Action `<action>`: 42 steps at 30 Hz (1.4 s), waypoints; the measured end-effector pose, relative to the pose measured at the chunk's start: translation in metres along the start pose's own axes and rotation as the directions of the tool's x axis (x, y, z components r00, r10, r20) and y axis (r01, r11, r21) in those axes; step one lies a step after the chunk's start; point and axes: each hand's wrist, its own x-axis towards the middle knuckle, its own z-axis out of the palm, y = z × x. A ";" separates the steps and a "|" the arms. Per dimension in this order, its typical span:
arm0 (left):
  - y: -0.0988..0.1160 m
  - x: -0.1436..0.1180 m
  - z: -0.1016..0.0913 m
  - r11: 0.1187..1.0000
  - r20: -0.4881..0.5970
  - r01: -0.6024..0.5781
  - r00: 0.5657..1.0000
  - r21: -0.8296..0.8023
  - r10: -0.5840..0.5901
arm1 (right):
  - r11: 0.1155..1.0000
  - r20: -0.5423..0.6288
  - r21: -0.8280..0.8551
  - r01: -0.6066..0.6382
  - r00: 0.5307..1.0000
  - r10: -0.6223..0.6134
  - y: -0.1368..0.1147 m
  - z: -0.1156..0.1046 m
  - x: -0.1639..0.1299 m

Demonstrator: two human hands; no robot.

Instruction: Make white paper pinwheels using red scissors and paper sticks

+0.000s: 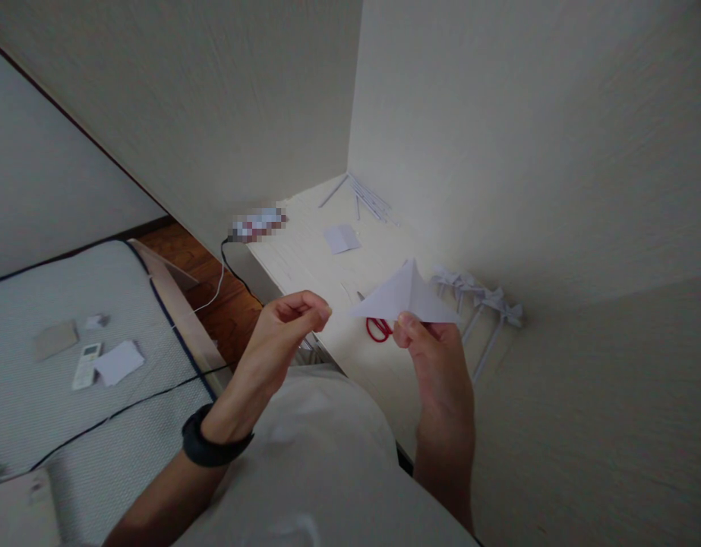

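On the grey woven mat point(54, 395) at the far left lie four small things: a flat grey card point(55, 339), a small pale crumpled scrap point(96, 321), one white remote control point(86, 365) and one white sheet of paper point(119, 362), with a black cable point(127, 410) running across the mat below them. The left hand point(276, 334), with a black band point(210, 444) round its wrist, is raised with fingertips pinched together on nothing visible, just beside the paper but apart from it. Between the hands, over the pale wooden table point(304, 258), hangs the single folded white paper triangle point(404, 296): flat, crisp-edged, apex up, its long edge sloping down to the left. The right hand point(433, 357) pinches its lower edge between thumb and fingers. Behind it one pair of red-handled scissors point(378, 330) lies on the table, mostly hidden by the triangle and the thumb. Farther back are one small white folded sheet point(342, 238) and a bundle of thin white paper sticks point(370, 199) in the corner, too fine to count. At the right, against the wall, stands a row of white paper pinwheels on sticks point(481, 300), about four, though they overlap. A blurred patch covers something at the table's left edge.
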 end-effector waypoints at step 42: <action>-0.001 -0.005 0.002 0.979 0.249 0.205 0.947 0.021 -0.203 | 0.989 0.128 0.100 -0.106 0.987 0.093 0.000 0.023 -0.007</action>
